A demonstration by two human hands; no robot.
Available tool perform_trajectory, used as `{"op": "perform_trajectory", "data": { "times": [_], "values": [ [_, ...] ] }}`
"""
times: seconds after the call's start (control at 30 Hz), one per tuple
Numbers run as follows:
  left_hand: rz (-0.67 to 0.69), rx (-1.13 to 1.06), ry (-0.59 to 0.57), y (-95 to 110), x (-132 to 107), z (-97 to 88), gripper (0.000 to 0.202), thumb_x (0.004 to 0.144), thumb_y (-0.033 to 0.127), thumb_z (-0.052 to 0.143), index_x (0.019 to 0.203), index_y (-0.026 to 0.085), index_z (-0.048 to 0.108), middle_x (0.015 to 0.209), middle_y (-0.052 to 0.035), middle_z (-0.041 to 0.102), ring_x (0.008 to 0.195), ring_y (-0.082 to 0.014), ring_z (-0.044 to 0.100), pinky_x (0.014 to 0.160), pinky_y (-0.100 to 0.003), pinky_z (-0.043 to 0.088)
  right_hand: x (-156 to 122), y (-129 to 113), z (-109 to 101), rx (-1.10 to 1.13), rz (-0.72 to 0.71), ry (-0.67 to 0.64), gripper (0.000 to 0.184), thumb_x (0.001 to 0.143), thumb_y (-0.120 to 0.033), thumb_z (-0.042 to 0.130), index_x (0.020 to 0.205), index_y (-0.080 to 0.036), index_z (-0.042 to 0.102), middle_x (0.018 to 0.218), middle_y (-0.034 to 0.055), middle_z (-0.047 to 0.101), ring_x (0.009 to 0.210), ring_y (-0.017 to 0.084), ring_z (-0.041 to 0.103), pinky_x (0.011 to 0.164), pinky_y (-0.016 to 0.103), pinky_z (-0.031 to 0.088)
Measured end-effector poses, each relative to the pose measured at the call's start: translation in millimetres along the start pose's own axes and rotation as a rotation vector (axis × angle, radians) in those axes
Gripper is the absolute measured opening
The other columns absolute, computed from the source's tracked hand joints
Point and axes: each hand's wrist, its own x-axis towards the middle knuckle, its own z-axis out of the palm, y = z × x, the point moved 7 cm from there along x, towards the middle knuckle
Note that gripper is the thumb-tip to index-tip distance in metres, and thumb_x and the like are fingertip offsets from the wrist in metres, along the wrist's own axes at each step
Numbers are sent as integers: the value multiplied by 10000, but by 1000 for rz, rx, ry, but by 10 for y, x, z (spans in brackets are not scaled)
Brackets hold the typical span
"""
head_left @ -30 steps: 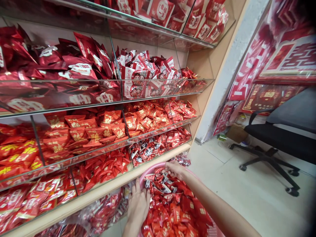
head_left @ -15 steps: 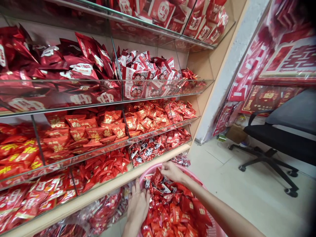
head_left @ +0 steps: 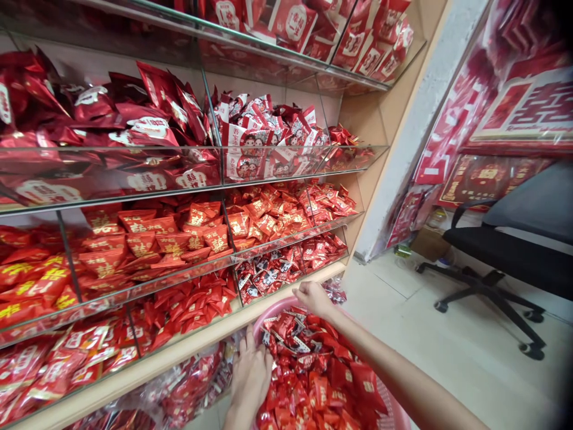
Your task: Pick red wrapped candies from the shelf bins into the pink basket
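And there it sat at five o'clock, the pink basket (head_left: 396,406), already heaped—left hand (head_left: 251,371) loose-fingered at its ten-o'clock rim, right hand (head_left: 314,300) curled near twelve, any catch untellable—with shelf packets (head_left: 156,239) plentiful towards nine.

Glossy foil-like packets (head_left: 320,388), smooth plastic basket (head_left: 397,408), glass shelf (head_left: 259,63)

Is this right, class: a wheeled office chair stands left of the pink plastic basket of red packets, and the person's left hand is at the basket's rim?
Wrong side: the head view shows the wheeled office chair right of the pink plastic basket. The red packets and left hand are correct.
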Motion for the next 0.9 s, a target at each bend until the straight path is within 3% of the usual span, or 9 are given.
{"op": "perform_trajectory", "data": {
  "times": [0.17,0.4,0.63,0.9],
  "values": [
    [-25,5,-35,40,-17,-66,424,876,295,238,940,176,640,1445,-101,273,1179,-223,396,943,-395,392,382,-47,-143,-49,88,126,189,807,-269,469,637,-190,485,593,15,539,556,120,463,526,230,275],
    [-9,-5,-25,20,-14,-52,423,872,313,250,929,166,643,1446,-105,261,1216,-232,361,951,-396,385,697,-70,-55,-79,216,153,275,821,-247,479,556,-181,505,645,111,607,648,193,571,544,260,307],
    [2,-10,-44,-32,14,55,421,868,330,245,945,176,629,1446,-94,252,1239,-243,331,971,-422,364,795,63,10,34,243,160,245,826,-238,485,595,-186,546,570,58,622,566,144,559,559,225,371],
    [1,-29,-9,-14,2,20,410,870,312,248,903,179,635,1441,-100,262,1209,-235,363,950,-403,380,815,53,15,199,208,238,164,819,-208,431,684,-193,524,613,38,629,567,131,568,551,208,405]
  ]
}}
